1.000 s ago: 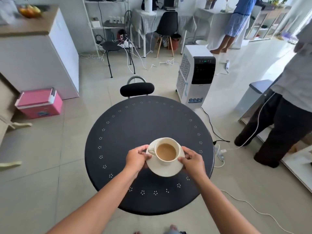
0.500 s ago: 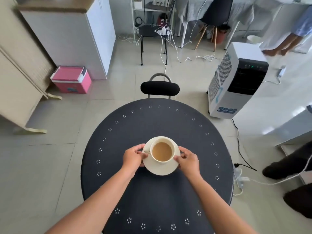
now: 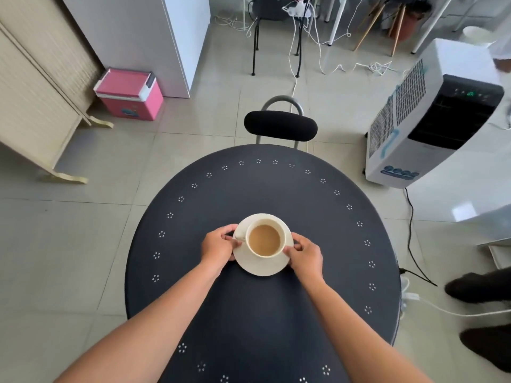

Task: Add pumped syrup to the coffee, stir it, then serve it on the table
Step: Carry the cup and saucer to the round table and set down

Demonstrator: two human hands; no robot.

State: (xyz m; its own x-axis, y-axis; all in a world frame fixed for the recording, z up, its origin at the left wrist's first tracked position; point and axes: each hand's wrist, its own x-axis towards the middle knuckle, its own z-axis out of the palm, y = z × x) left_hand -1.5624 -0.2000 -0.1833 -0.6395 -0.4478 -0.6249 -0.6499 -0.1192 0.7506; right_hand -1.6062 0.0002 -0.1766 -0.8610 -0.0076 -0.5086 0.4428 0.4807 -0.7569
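A cream cup point(image 3: 265, 240) of milky brown coffee stands on a cream saucer point(image 3: 262, 266) near the middle of a round black table point(image 3: 249, 194). My left hand point(image 3: 218, 248) grips the saucer's left rim, beside the cup's handle. On the opposite rim sits my right hand point(image 3: 307, 257), holding it too. The saucer is low over or on the tabletop; I cannot tell which.
A black chair point(image 3: 280, 125) stands at the table's far side. A white air cooler point(image 3: 431, 117) is at the right, with cables on the floor. A pink cool box point(image 3: 128, 95) sits at the left. Another person's dark shoes point(image 3: 478, 286) are at the right edge.
I have stepped closer and my view has tilted down. The cup and saucer moved forward from the near edge toward the table's middle, both hands staying on the saucer.
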